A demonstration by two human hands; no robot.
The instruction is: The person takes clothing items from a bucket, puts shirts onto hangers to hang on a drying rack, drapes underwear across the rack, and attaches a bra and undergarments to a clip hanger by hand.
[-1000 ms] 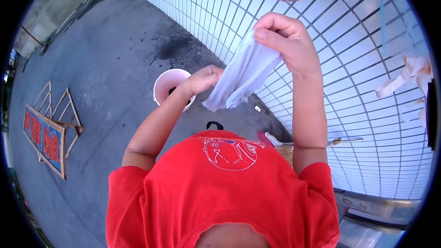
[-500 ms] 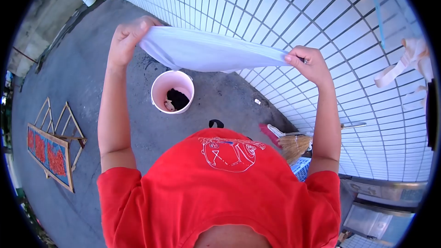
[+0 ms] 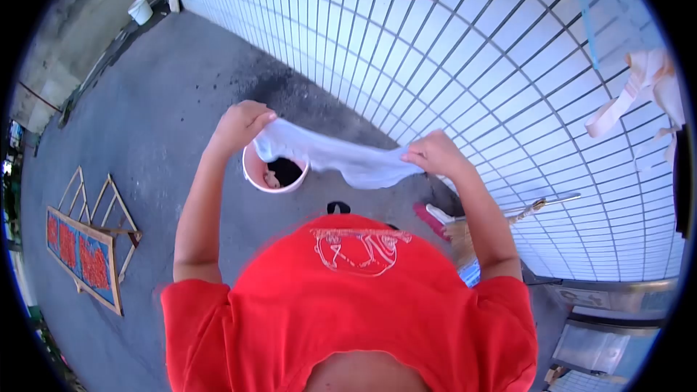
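A pale lavender-white cloth (image 3: 341,157) hangs stretched between my two hands, its lower edge wavy and a little blurred. My left hand (image 3: 243,127) pinches one end, above the rim of a pink bucket (image 3: 254,168). The other end is gripped between the fingers of my right hand (image 3: 434,154), near the tiled wall. Inside the bucket lie a black cloth (image 3: 285,172) and a small pale item. The cloth covers part of the bucket's opening.
White tiled wall (image 3: 501,101) on the right, with fabric hanging at the top. A broom (image 3: 459,238) and blue basket (image 3: 470,273) are by my right arm. A framed rack of red pieces (image 3: 93,261) stands left; a white bucket (image 3: 140,11) is far back.
A second ago the cloth hung bunched from my raised right hand. It was then pulled wide and high between both hands; now both hands are lower and closer together, with the cloth sagging.
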